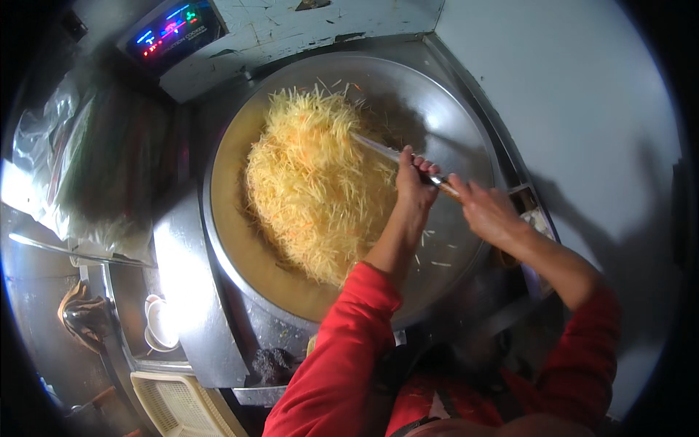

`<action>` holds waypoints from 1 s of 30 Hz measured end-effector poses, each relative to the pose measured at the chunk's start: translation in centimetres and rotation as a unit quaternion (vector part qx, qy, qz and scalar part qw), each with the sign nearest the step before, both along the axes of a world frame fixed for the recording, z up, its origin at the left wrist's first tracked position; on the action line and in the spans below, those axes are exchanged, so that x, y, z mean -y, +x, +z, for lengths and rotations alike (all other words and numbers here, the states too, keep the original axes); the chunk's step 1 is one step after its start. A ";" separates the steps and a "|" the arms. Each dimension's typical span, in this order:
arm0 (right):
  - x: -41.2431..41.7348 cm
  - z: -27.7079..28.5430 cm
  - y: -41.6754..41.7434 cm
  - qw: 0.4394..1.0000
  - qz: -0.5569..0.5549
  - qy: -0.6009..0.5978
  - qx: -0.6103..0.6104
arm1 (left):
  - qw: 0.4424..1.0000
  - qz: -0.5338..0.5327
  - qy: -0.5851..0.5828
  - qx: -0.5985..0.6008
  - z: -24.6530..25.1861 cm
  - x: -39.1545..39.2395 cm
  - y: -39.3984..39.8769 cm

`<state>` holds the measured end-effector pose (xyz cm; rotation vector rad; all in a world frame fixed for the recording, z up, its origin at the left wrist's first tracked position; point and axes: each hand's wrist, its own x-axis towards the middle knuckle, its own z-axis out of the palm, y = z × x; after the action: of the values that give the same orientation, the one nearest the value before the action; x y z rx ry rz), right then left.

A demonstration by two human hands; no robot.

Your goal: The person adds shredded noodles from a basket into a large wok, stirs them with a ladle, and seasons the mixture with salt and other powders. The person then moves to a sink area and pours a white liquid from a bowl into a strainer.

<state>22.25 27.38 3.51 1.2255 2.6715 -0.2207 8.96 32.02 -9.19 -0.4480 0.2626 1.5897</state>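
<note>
A large round metal wok (458, 125) lies before me, holding a heap of pale yellow shredded vegetable (306, 185) with a few orange shreds. My left hand (416, 177) is closed around the metal shaft of a long-handled cooking tool (379, 147), over the right part of the wok. Farther back, my right hand (486, 210) grips the tool's wooden handle near the wok's right rim and is slightly blurred. The tool's far end is buried in the shreds, so its shape is hidden. Several loose shreds (441, 264) stick to the bare metal at the lower right.
An induction cooker's lit panel (172, 33) is at the top left. Clear plastic bags (82, 164) stand left of the wok. Lower left are white bowls (161, 325), a cream plastic basket (180, 404) and a dark scouring pad (272, 365). A box (524, 199) sits by the right wall (568, 82).
</note>
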 end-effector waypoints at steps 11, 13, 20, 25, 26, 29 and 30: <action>7.1 21.6 4.4 0.974 -0.105 -0.084 0.184 | 0.971 -0.178 0.091 0.132 14.4 11.7 11.2; 6.2 21.5 4.0 0.960 -0.083 -0.119 0.241 | 0.967 -0.202 0.096 0.124 11.8 11.7 13.6; -0.7 7.4 3.5 0.895 -0.097 -0.399 0.172 | 0.976 -0.154 -0.072 0.139 0.0 9.8 12.6; 4.1 -11.8 1.6 0.799 -0.277 -0.505 -0.172 | 0.928 -0.140 -0.303 -0.168 -11.9 7.5 3.8; 4.2 -14.5 -0.1 0.770 -0.292 -0.519 -0.231 | 0.936 -0.132 -0.276 -0.174 -14.1 6.9 1.4; 3.2 -13.9 -4.9 0.683 -0.320 -0.560 -0.343 | 0.891 -0.165 -0.307 -0.292 -12.8 4.7 -3.9; 2.5 -14.0 -5.4 0.655 -0.332 -0.581 -0.352 | 0.898 -0.157 -0.294 -0.287 -13.1 4.2 -4.7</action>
<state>16.87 24.88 -10.45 1.5715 1.4291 -2.4168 4.25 27.86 -22.30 -0.3550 1.2310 1.2661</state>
